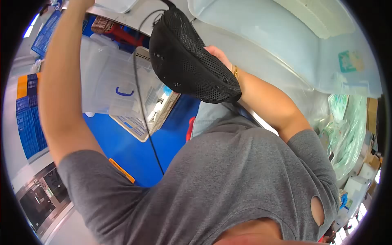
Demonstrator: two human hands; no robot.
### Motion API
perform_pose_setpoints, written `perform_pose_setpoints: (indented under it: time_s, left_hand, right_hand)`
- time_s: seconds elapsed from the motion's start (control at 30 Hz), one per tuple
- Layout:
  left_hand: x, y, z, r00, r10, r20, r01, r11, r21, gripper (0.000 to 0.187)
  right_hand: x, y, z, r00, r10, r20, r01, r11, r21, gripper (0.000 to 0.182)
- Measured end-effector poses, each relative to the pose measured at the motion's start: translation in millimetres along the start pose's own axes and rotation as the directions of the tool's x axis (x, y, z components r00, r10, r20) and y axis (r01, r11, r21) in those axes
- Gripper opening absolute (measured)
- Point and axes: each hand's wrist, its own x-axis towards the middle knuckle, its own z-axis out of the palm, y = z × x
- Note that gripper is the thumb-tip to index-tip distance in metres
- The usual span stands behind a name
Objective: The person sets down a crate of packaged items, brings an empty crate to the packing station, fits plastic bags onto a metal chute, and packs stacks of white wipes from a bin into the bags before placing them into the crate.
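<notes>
A black mesh bag (183,57) with a strap at its upper end hangs tilted in front of my body. My right hand (219,55), with a gold bracelet at the wrist, grips it from behind on its right side. Most of those fingers are hidden by the mesh. My left arm stretches up along the left side, and its hand is past the top edge of the picture. A thin dark cord (141,102) runs down from near the bag's top towards my lap.
Clear plastic bins (104,77) and a beige basket (130,127) sit lower left of the bag, by a blue surface (106,130). A large translucent tub (261,32) stands at upper right. Blue crates (30,126) are at far left; green-tinted plastic wrapping (347,134) lies right.
</notes>
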Motion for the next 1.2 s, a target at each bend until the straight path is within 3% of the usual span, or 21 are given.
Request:
perform_pose_setpoints:
  time_s: [0.07, 0.13, 0.17, 0.23, 0.37, 0.4, 0.47, 0.5, 0.6, 0.63, 0.67, 0.73, 0.8, 0.83, 0.87, 0.93, 1.0, 1.03, 1.13, 1.2]
  left_hand:
    - [-11.9, -69.8, -12.4, 0.985, -0.170, 0.027, 0.170, 0.985, 0.010, 0.040]
    - [-11.2, -132.5, -21.9, 0.986, -0.165, 0.020, 0.162, 0.929, -0.332, 0.018]
    - [-4.8, -150.8, -31.4, 0.989, -0.150, 0.009, 0.144, 0.929, -0.342, 0.018]
    - [7.1, -173.4, -43.6, 0.980, -0.198, 0.005, 0.170, 0.827, -0.536, 0.026]
    - [57.0, -184.3, -56.3, 0.982, -0.160, -0.098, 0.078, 0.824, -0.561, 0.024]
    - [66.0, -182.5, -55.3, 0.983, -0.145, -0.109, 0.059, 0.823, -0.566, 0.024]
    - [77.3, -169.5, -42.2, 0.985, -0.102, -0.138, 0.007, 0.826, -0.564, 0.024]
    - [82.8, -164.6, -35.1, 0.986, -0.081, -0.146, -0.015, 0.826, -0.563, 0.023]
    - [97.5, -164.5, -14.5, 0.990, -0.038, -0.136, -0.042, 0.842, -0.538, 0.023]
    - [98.0, -163.7, -3.3, 0.992, -0.028, -0.124, -0.042, 0.852, -0.522, 0.023]
    - [92.6, -163.1, 8.5, 0.994, -0.024, -0.104, -0.035, 0.849, -0.527, 0.023]
    - [68.3, -157.1, 29.9, 0.988, 0.147, -0.054, -0.156, 0.911, -0.383, 0.027]
    - [40.3, -155.5, 42.0, 0.927, 0.091, 0.363, -0.018, 0.980, -0.200, 0.043]
    - [26.9, -151.5, 50.7, 0.819, 0.301, 0.489, -0.298, 0.951, -0.086, 0.054]
    - [14.5, -148.3, 62.1, 0.640, 0.453, 0.620, -0.566, 0.824, -0.018, 0.064]
    - [-10.7, -158.9, 89.6, 0.424, 0.541, 0.726, -0.831, 0.551, 0.075, 0.077]
    - [-19.8, -170.5, 103.9, 0.416, 0.552, 0.722, -0.841, 0.535, 0.075, 0.078]
    - [-21.1, -174.0, 110.7, 0.409, 0.572, 0.711, -0.853, 0.516, 0.076, 0.079]
    - [-29.2, -176.3, 122.0, 0.417, 0.566, 0.711, -0.863, 0.492, 0.115, 0.079]
    - [-30.9, -175.8, 122.9, 0.456, 0.511, 0.728, -0.855, 0.479, 0.200, 0.079]
  right_hand:
    - [28.2, -21.6, -19.2, 0.993, 0.039, 0.115, -0.043, 0.999, 0.027, 0.045]
    - [51.2, -40.0, -11.0, 0.994, 0.070, 0.082, -0.069, 0.998, -0.014, 0.045]
    - [62.0, -46.8, -6.4, 0.995, 0.093, 0.044, -0.092, 0.995, -0.031, 0.045]
    - [84.5, -62.5, -3.5, 0.994, 0.109, -0.006, -0.110, 0.992, -0.056, 0.044]
    - [138.7, -90.9, -16.7, 0.956, 0.233, 0.177, -0.249, 0.966, 0.075, 0.049]
    - [153.5, -96.4, -22.6, 0.990, 0.119, 0.079, -0.112, 0.990, -0.081, 0.049]
    - [173.3, -111.0, -27.1, 0.983, -0.176, -0.046, 0.143, 0.902, -0.407, 0.049]
    - [175.6, -117.9, -22.8, 0.980, -0.194, -0.037, 0.162, 0.895, -0.417, 0.049]
    - [174.2, -130.4, -18.0, 0.999, -0.012, -0.038, 0.004, 0.981, -0.194, 0.067]
    - [171.2, -136.5, -17.8, 0.999, -0.030, -0.042, 0.022, 0.982, -0.186, 0.067]
    - [168.0, -140.0, -18.1, 0.998, -0.023, -0.052, 0.013, 0.983, -0.183, 0.071]
    - [162.0, -139.3, -22.0, 0.998, -0.003, -0.070, -0.009, 0.987, -0.163, 0.080]
    - [157.3, -138.2, -29.9, 0.994, -0.023, -0.105, 0.009, 0.991, -0.136, 0.079]
    - [156.2, -137.3, -32.4, 0.991, -0.031, -0.134, 0.014, 0.992, -0.126, 0.078]
    - [154.8, -135.9, -34.5, 0.986, -0.037, -0.163, 0.018, 0.993, -0.118, 0.077]
    - [148.1, -125.4, -21.7, 0.966, -0.123, -0.225, 0.111, 0.992, -0.067, 0.074]
    - [139.1, -111.5, -1.7, 0.896, -0.259, -0.360, 0.276, 0.961, -0.005, 0.068]
    - [133.8, -106.6, 7.2, 0.897, -0.260, -0.357, 0.278, 0.961, -0.001, 0.068]
    - [111.0, -96.7, 28.1, 0.797, -0.213, -0.565, 0.238, 0.971, -0.030, 0.064]
    - [102.2, -94.0, 21.9, 0.811, -0.213, -0.545, 0.202, 0.976, -0.080, 0.065]
